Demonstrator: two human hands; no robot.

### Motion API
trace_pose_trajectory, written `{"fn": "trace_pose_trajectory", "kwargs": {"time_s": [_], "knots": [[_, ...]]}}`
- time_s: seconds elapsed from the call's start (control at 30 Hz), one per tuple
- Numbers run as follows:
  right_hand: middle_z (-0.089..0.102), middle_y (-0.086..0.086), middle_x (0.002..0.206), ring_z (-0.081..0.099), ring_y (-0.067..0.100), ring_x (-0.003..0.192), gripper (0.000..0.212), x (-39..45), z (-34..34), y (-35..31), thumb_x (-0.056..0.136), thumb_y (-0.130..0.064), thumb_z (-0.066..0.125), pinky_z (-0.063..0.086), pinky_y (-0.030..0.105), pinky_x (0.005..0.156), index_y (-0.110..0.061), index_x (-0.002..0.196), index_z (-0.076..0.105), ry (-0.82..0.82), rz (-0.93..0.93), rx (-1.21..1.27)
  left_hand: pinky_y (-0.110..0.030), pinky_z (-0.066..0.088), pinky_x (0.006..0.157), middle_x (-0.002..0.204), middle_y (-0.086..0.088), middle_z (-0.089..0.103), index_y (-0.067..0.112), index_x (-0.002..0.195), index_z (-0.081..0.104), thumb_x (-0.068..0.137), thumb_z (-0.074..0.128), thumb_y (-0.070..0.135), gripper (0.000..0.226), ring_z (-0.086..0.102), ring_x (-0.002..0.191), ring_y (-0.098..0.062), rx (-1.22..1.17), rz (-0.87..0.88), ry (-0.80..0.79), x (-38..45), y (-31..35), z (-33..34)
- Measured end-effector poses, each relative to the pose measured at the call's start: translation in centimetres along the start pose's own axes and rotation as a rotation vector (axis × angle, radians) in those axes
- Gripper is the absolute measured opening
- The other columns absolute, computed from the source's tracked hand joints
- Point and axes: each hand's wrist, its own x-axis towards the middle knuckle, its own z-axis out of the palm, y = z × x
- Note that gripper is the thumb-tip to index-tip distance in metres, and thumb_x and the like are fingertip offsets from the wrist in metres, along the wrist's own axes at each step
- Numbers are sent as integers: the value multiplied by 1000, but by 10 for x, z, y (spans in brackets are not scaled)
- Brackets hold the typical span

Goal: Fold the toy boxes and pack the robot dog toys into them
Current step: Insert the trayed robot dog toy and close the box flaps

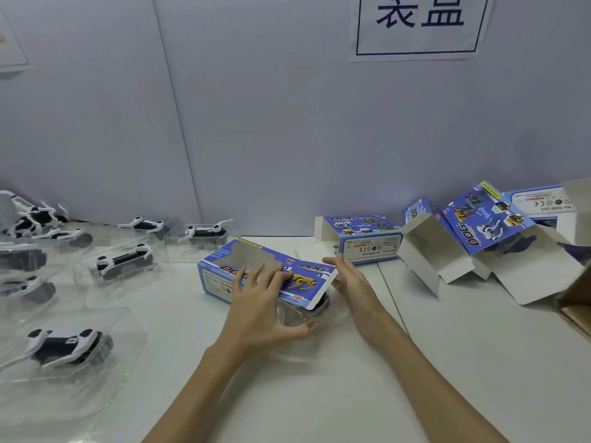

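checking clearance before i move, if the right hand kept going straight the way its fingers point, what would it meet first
Probably the blue printed cardboard toy box standing by the wall: the right hand points up and left, away from the person, fingertips just short of its white label face. Depth is unclear, so it might pass just left of it.

Four toy boxes, seven robot dogs
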Motion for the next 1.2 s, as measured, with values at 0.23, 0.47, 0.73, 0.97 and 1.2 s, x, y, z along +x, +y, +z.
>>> {"fn": "trace_pose_trajectory", "kwargs": {"time_s": [0.23, 0.47, 0.73, 0.97, 1.2], "knots": [[74, 3, 114, 66, 24, 115, 26, -5, -8, -3, 109, -34, 49, 50, 42, 103, -17, 110, 69, -21, -131, -339, -49, 23, 120, 134, 16, 62, 29, 125, 65, 69, 56, 76, 74, 52, 132, -14, -51, -25, 38, 4, -1, -4], [72, -5, 115, 67, 13, 112, 20, -10, -5, 1, 109, -24, 44, 51, 29, 86, -31, 113, 63, -48, -84, -357, -48, 2, 126, 157, 22, 37, 40, 146, 51, 67, 44, 96, 96, 22, 153, -6, -66, -22, -70, -5, 0, -11], [76, -2, 110, 73, 3, 97, 34, -16, -3, -3, 109, -9, 40, 53, 15, 71, -23, 114, 70, -37, -62, -302, -51, -2, 127, 161, 21, 37, 48, 150, 42, 86, 29, 76, 71, 21, 156, -6, -84, -9, -173, -2, 7, -20], [80, -3, 105, 74, 14, 101, 41, -22, -2, -10, 105, -3, 36, 51, 27, 70, -15, 116, 73, -31, -10, -230, -28, 37, 47, 67, -4, 62, 7, 107, 63, 108, 42, 23, 26, 51, 53, -21, -67, 111, 242, 9, -4, -20], [80, -7, 105, 73, 7, 107, 40, -28, 9, -13, 103, 2, 40, 57, 22, 86, -18, 115, 72, -3, -218, -182, -39, 44, 58, 72, -5, 61, 15, 93, 55, 107, 33, 39, 35, 52, 63, -15, -608, -375, 444, 10, 0, -21]]}}
